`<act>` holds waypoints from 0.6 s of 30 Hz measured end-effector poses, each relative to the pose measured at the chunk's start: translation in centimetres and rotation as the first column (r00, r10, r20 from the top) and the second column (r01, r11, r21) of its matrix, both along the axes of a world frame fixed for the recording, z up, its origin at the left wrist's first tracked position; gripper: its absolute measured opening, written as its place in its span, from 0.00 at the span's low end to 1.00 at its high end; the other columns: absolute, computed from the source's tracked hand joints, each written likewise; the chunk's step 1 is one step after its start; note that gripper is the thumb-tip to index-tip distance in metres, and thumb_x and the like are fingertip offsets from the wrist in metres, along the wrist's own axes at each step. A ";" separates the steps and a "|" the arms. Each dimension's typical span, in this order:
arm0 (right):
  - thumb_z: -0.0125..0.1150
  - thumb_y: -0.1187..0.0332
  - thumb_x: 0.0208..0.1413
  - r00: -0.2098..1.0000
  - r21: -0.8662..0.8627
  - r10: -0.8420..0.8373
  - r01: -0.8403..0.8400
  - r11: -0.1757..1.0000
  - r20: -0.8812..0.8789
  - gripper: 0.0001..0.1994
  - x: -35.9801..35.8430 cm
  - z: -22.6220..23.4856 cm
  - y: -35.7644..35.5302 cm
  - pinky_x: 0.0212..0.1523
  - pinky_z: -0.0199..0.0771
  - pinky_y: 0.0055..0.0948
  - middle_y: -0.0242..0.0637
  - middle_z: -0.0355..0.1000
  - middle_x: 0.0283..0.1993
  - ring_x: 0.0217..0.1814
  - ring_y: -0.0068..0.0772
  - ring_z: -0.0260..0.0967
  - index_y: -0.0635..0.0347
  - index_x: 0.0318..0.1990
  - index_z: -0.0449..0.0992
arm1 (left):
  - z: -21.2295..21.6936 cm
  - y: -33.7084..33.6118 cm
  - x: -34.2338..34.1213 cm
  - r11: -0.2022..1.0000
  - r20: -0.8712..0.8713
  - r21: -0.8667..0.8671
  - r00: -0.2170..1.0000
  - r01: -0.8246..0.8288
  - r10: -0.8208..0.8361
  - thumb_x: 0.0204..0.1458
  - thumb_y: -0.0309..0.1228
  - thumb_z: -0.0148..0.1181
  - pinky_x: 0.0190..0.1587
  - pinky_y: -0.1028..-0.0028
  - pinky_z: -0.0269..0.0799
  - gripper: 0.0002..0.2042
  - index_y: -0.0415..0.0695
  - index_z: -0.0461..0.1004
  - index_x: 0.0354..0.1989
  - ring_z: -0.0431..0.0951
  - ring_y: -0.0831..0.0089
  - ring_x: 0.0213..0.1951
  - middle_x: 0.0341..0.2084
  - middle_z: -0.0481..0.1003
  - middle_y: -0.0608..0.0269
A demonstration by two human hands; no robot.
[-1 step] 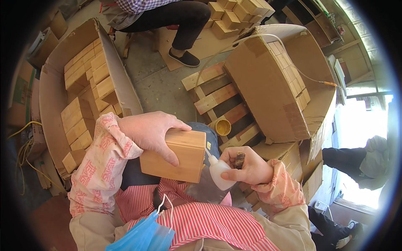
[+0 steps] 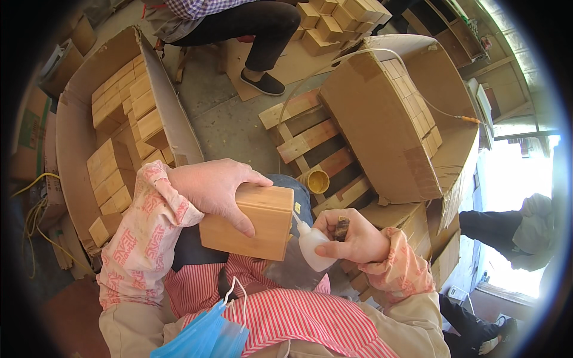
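Observation:
My left hand (image 2: 216,190) is closed over a light wooden box (image 2: 248,232), thumb on the near face and fingers over the far top edge. The box sits tilted above my lap. In my right hand (image 2: 358,237), a small white squeeze bottle (image 2: 314,248) is gripped between thumb and fingers. Its thin nozzle points up-left to the box's right edge; whether it touches cannot be told. A small dark brown patch or piece (image 2: 341,228) shows at my right fingers; its kind is unclear. A blue face mask (image 2: 209,331) hangs at my chest, over a red-striped apron (image 2: 292,313).
At the left stands a tall carton (image 2: 164,98) of wooden boxes. Another open carton (image 2: 379,119) with wooden blocks stands right, beside a slatted pallet (image 2: 307,140) and a yellow tub (image 2: 316,181). A thin hose (image 2: 430,102) crosses that carton. A co-worker's leg (image 2: 262,36) is ahead.

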State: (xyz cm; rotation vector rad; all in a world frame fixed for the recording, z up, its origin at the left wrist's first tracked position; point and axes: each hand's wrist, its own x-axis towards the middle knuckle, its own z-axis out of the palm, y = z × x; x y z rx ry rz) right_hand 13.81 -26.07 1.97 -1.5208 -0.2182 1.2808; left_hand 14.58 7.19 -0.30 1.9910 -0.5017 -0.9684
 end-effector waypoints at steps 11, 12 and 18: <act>0.75 0.72 0.58 1.000 0.008 0.000 0.000 1.000 0.012 0.13 -0.1 0.0 0.1 0.45 0.77 0.24 0.31 0.80 0.40 0.42 0.19 0.76 0.67 0.47 0.81 | 0.1 0.0 0.0 1.000 0.007 0.010 1.000 0.004 -0.004 0.36 0.48 0.83 0.60 0.65 0.76 0.48 0.34 0.73 0.66 0.81 0.54 0.55 0.55 0.80 0.44; 0.75 0.72 0.57 1.000 0.009 -0.004 0.003 1.000 0.007 0.13 0.0 0.0 0.1 0.45 0.77 0.24 0.31 0.80 0.40 0.42 0.19 0.76 0.67 0.47 0.81 | 0.1 0.0 0.0 1.000 0.006 0.011 1.000 0.004 -0.004 0.36 0.48 0.83 0.60 0.65 0.76 0.48 0.34 0.73 0.66 0.81 0.54 0.55 0.55 0.80 0.44; 0.75 0.71 0.57 1.000 -0.015 0.015 -0.014 1.000 0.023 0.13 0.0 0.1 0.1 0.45 0.77 0.24 0.31 0.80 0.40 0.41 0.19 0.76 0.67 0.46 0.81 | 0.0 0.0 0.0 1.000 0.011 0.009 1.000 0.004 -0.004 0.35 0.49 0.83 0.60 0.65 0.76 0.49 0.33 0.73 0.66 0.81 0.53 0.56 0.56 0.79 0.43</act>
